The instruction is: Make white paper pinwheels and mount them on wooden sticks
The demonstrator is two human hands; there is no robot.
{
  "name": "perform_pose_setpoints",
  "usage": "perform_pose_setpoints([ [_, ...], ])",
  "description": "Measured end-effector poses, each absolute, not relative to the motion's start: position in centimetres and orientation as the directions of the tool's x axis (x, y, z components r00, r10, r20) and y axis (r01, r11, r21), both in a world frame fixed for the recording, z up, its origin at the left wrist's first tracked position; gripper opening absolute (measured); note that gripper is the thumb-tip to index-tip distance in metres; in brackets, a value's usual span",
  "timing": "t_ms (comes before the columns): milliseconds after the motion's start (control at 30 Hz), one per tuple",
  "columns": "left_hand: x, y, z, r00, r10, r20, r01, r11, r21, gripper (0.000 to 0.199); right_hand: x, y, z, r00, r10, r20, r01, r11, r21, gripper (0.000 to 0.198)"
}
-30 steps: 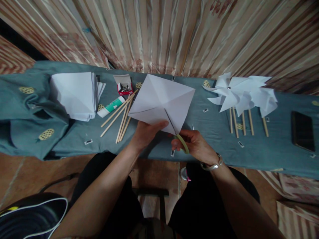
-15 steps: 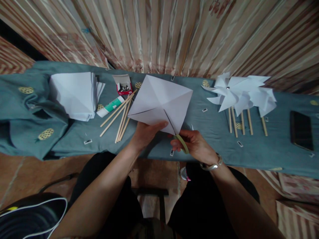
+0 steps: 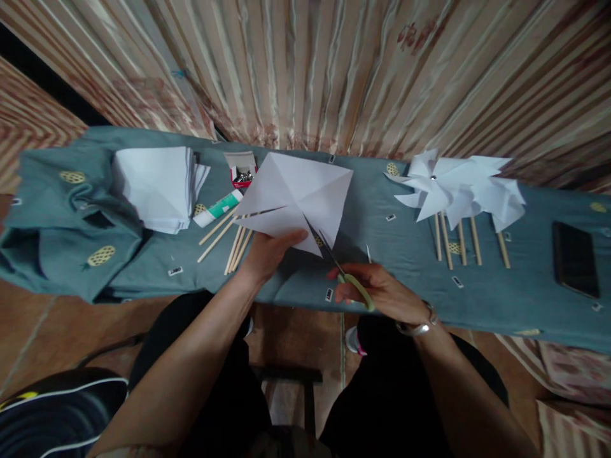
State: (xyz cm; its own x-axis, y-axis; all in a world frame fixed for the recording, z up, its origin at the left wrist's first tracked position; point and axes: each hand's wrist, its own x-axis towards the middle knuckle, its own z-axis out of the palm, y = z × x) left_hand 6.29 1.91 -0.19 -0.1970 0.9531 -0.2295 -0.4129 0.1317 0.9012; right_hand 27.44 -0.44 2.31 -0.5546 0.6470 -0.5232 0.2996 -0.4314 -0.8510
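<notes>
A square sheet of white paper (image 3: pixel 305 178), creased along its diagonals, is gripped at its near edge by my left hand (image 3: pixel 274 254), thumb on top and the fingers hidden below. Two slits run from its left and near corners toward the middle. Scissors (image 3: pixel 359 289) with pale green handles are in my right hand (image 3: pixel 377 289), the fingers wrapped round the handles. The dark blades lie at the slit in the near corner. Left of the paper are several wooden sticks (image 3: pixel 236 248), a green and white glue tube (image 3: pixel 218 208) and a small red box (image 3: pixel 242 175) of metal pins.
A stack of white paper squares (image 3: pixel 155 184) lies at the left on the blue-green cloth (image 3: pixel 286 286). Several white paper pinwheels (image 3: pixel 458 187) on sticks lie at the right, with a dark phone (image 3: pixel 575 257) farther right. A striped curtain (image 3: pixel 305 70) hangs behind.
My right hand has drawn the scissors slightly back and to the right, so more of the blades shows. The slit at the near corner gapes wider.
</notes>
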Motion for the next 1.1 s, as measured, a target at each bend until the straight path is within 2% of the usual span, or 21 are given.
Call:
perform_pose_setpoints([
  [133,5.5,2.1,0.0,-0.227,0.936,-0.269,-0.437,0.149,0.887,0.054,30.0,-0.3,2.9,-0.573,0.647,-0.504,0.338,-0.374,-0.864,0.045],
  [233,5.3,1.9,0.0,-0.224,0.928,-0.296,-0.453,0.170,0.875,0.057,32.0,0.0,3.2,-0.533,0.730,-0.429,0.306,-0.307,-0.901,0.048],
  [333,5.5,1.4,-0.1,-0.164,0.928,-0.334,-0.445,0.233,0.865,0.051,33.2,0.4,3.0,-0.336,0.902,-0.272,0.207,-0.211,-0.955,0.049],
  [400,5.8,0.9,-0.2,-0.104,0.927,-0.361,-0.422,0.287,0.860,0.044,33.5,0.8,2.5,-0.159,0.972,-0.174,0.154,-0.150,-0.977,0.046],
  [467,6.2,0.2,-0.2,-0.050,0.919,-0.391,-0.415,0.337,0.845,0.040,33.5,1.2,2.2,-0.045,0.992,-0.119,0.150,-0.111,-0.982,0.044],
  [567,6.7,-0.9,0.0,0.038,0.900,-0.435,-0.406,0.412,0.816,0.041,33.3,2.0,2.2,-0.011,0.997,-0.076,0.187,-0.072,-0.980,0.041],
  [733,7.1,-2.3,0.7,0.119,0.895,-0.430,-0.277,0.446,0.851,0.050,32.4,2.4,2.6,-0.152,0.980,-0.129,0.168,-0.103,-0.980,0.044],
  [900,6.7,-2.8,2.1,0.155,0.904,-0.398,-0.146,0.419,0.896,0.044,30.5,1.6,2.5,-0.316,0.905,-0.284,0.029,-0.290,-0.957,0.043],
  [1000,6.1,-3.1,3.1,0.171,0.887,-0.430,-0.184,0.457,0.870,0.045,29.7,1.3,2.5,-0.291,0.903,-0.317,-0.047,-0.344,-0.938,0.042],
  [1100,5.7,-3.2,4.2,0.216,0.888,-0.407,-0.341,0.459,0.820,0.047,29.0,1.3,2.3,-0.147,0.948,-0.281,-0.199,-0.306,-0.931,0.039],
])
